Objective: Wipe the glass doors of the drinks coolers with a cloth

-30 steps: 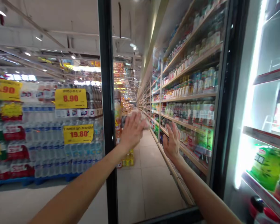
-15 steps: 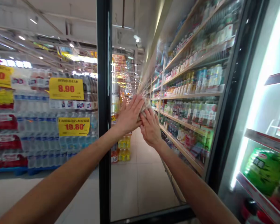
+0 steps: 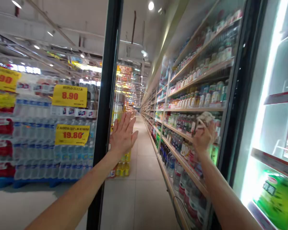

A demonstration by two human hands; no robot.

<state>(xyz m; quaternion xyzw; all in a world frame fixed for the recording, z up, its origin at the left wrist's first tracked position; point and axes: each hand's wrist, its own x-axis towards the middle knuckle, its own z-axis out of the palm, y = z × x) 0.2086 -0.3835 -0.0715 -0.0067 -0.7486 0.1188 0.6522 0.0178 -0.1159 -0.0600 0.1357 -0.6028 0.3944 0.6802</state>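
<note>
In front of me stands a glass door pane [image 3: 144,191] with a black frame [image 3: 109,73]. My left hand [image 3: 122,132] lies flat near the left frame bar, fingers stretched and thumb out, apparently resting on the glass. Toward the right side of the pane, my right hand [image 3: 203,139] grips a crumpled, pale, patterned cloth [image 3: 204,120] pressed against the glass. Some fingers of that hand are hidden by blur and cloth.
Rows of bottled drinks [image 3: 194,99] on shelves show in the pane, through it or mirrored. Stacked water packs [image 3: 36,140] with yellow price signs [image 3: 69,95] stand left. On the right, a lit cooler [image 3: 259,127] holds a green package [image 3: 276,198].
My hands were together on the cloth at mid-pane. Now the right hand has carried the cloth rightward, while the left has separated and shifted slightly left and down.
</note>
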